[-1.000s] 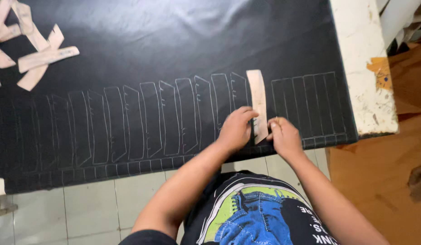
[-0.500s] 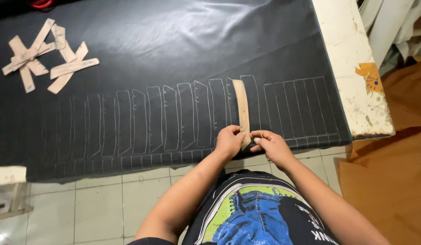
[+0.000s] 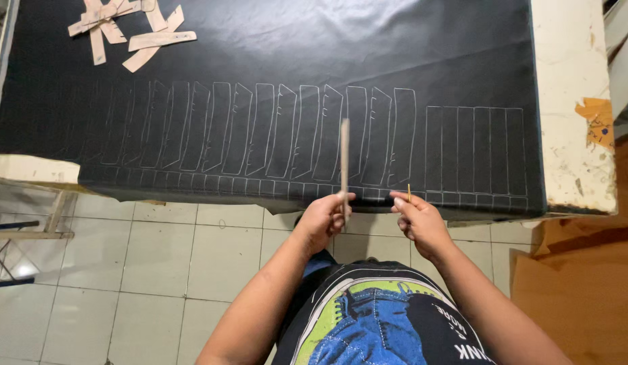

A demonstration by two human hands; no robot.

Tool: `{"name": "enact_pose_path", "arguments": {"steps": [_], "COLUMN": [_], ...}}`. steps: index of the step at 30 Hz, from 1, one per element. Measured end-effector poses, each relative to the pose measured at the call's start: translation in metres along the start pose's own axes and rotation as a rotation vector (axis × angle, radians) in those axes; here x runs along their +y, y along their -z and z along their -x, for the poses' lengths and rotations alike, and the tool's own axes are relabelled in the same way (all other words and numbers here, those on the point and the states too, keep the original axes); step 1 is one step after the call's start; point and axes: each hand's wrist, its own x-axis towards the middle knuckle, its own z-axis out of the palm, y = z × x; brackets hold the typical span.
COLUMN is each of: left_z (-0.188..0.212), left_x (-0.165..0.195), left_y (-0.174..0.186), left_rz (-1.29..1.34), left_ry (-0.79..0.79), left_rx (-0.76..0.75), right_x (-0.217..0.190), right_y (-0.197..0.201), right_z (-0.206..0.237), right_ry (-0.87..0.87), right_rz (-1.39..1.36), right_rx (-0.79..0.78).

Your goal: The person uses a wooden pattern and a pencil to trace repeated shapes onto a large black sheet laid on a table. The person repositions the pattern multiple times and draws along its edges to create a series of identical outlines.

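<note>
While your fingers hide the strip's (image 3: 344, 159) lower end, it shows edge-on and thin (its face is turned away) above the black sheet (image 3: 293, 54). Your left hand (image 3: 322, 222) is closed around that tan strip, holding it upright over the chalk outlines (image 3: 260, 128). Your right hand (image 3: 416, 220) pinches a thin yellow pencil (image 3: 408, 193), only its tip visible, just beside.

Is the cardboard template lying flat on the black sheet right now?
No. The left hand holds the cardboard template lifted edge-on above the black sheet.
</note>
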Motion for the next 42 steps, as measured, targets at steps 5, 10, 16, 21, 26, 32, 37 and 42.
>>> {"name": "enact_pose_path", "arguments": {"steps": [5, 10, 16, 21, 26, 32, 37, 42], "left_z": [0.002, -0.018, -0.003, -0.015, -0.035, -0.062, -0.093, -0.116], "left_x": [0.044, 0.103, 0.204, 0.230, 0.234, 0.239, 0.239, 0.244], "left_y": [0.061, 0.149, 0.257, 0.300, 0.301, 0.280, 0.266, 0.269], "left_rz": [0.110, -0.827, -1.307, -1.381, -1.457, -1.511, -1.595, -1.611], "left_ry": [0.087, -0.673, -0.528, -0.570, -0.615, -0.638, -0.623, -0.675], "left_rx": [-0.021, 0.371, 0.912, 0.856, 0.890, 0.936, 1.015, 1.020], "right_x": [0.019, 0.016, -0.029, -0.060, -0.098, -0.162, -0.190, -0.188], "right_y": [-0.034, -0.076, -0.135, -0.166, -0.158, -0.110, -0.086, -0.078], "right_z": [-0.026, -0.055, -0.086, -0.128, -0.177, -0.254, -0.314, -0.349], "right_ry": [0.000, 0.109, 0.224, 0.374, 0.598, 0.606, 0.656, 0.629], "right_rz": [-0.170, -0.082, -0.185, -0.026, 0.120, 0.379, 0.438, 0.467], "right_rx": [0.008, 0.177, 0.305, 0.477, 0.543, 0.592, 0.545, 0.565]}}
